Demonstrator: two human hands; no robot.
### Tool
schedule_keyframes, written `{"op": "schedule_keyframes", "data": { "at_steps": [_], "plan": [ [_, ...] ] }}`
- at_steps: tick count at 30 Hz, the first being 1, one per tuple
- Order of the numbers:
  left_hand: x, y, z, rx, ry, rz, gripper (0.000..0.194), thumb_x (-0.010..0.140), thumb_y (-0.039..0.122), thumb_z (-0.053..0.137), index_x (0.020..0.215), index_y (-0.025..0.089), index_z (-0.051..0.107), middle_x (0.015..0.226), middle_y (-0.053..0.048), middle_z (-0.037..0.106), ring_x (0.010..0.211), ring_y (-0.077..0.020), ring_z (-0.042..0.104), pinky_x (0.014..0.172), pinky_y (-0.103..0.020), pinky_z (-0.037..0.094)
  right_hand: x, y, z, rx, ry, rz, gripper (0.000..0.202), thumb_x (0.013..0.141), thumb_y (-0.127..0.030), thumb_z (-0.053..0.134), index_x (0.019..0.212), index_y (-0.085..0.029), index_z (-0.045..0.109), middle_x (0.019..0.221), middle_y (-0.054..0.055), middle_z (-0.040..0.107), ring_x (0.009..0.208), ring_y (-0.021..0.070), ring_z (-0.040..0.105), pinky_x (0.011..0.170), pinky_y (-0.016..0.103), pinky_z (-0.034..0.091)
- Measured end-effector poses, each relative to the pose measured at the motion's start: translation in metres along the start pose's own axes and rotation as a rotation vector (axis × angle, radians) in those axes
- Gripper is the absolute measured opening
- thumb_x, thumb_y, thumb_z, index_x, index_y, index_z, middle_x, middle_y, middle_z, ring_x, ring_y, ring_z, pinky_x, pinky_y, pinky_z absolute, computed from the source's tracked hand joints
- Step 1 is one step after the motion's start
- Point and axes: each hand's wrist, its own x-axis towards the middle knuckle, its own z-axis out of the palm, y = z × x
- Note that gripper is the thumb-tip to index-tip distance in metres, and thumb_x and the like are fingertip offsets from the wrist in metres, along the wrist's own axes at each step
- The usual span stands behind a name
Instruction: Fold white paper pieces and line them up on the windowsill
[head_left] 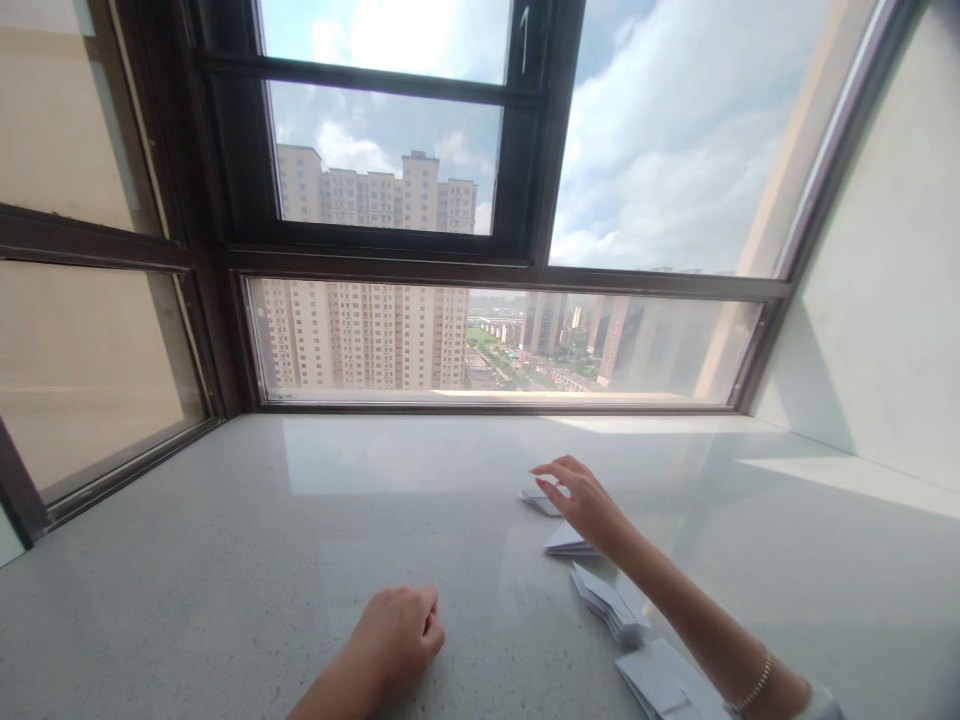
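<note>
My right hand (pixel 576 492) reaches over the farthest small stack of white paper (pixel 538 502), with thumb and forefinger apart and nothing visible between them. Whether it touches that stack I cannot tell. Below my right forearm, a second stack of folded white paper (pixel 568 541) lies partly covered. Closer to me are a thicker stack of white paper (pixel 609 607) and a wider one (pixel 664 678), cut off by the bottom edge. To the left, my left hand (pixel 401 632) rests as a loose fist on the pale speckled sill (pixel 225 560), apart from the paper; nothing shows in it.
A dark-framed window (pixel 405 268) rises behind the sill, with tall buildings and sky outside. Another window (pixel 97 350) borders the left side, and a white wall (pixel 877 330) stands on the right. Sunlight falls in patches on the sill.
</note>
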Motion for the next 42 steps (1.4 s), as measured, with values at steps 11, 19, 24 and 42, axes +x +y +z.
{"op": "schedule_keyframes", "data": {
  "at_steps": [11, 19, 24, 42],
  "plan": [
    [0.000, 0.002, 0.001, -0.006, 0.009, -0.025, 0.023, 0.074, 0.017, 0.033, 0.075, 0.019, 0.055, 0.072, -0.005, 0.064, 0.070, -0.0192, 0.058, 0.056, -0.026, 0.035, 0.008, 0.092, 0.037, -0.095, -0.168, 0.318, 0.029, 0.078, -0.030, 0.046, 0.098, -0.019, 0.063, 0.091, 0.011, 0.062, 0.094, 0.0227, 0.054, 0.082, 0.032, 0.038],
    [0.000, 0.003, 0.002, -0.017, -0.002, -0.044, 0.023, 0.075, 0.017, 0.033, 0.076, 0.020, 0.056, 0.073, -0.005, 0.064, 0.070, -0.0189, 0.059, 0.057, -0.025, 0.036, 0.018, 0.025, 0.076, 0.150, -0.275, 0.256, 0.028, 0.075, -0.026, 0.051, 0.098, -0.016, 0.063, 0.095, 0.008, 0.061, 0.070, 0.0157, 0.060, 0.062, 0.027, 0.046],
    [-0.001, 0.003, 0.002, -0.019, -0.002, -0.044, 0.024, 0.076, 0.018, 0.033, 0.077, 0.019, 0.057, 0.076, -0.005, 0.065, 0.072, -0.0198, 0.060, 0.059, -0.026, 0.037, 0.013, -0.020, 0.091, 0.334, -0.299, 0.159, 0.032, 0.078, -0.022, 0.047, 0.109, -0.017, 0.055, 0.098, 0.006, 0.060, 0.065, 0.0094, 0.060, 0.057, 0.022, 0.048],
    [-0.005, 0.004, -0.006, -0.046, -0.036, -0.024, 0.024, 0.077, 0.017, 0.033, 0.079, 0.018, 0.057, 0.077, -0.006, 0.065, 0.072, -0.0182, 0.059, 0.059, -0.024, 0.036, -0.027, 0.037, 0.027, -0.127, -0.289, 0.380, 0.034, 0.079, -0.038, 0.047, 0.090, -0.008, 0.059, 0.090, 0.020, 0.062, 0.090, 0.0312, 0.057, 0.075, 0.041, 0.041]
  ]
}}
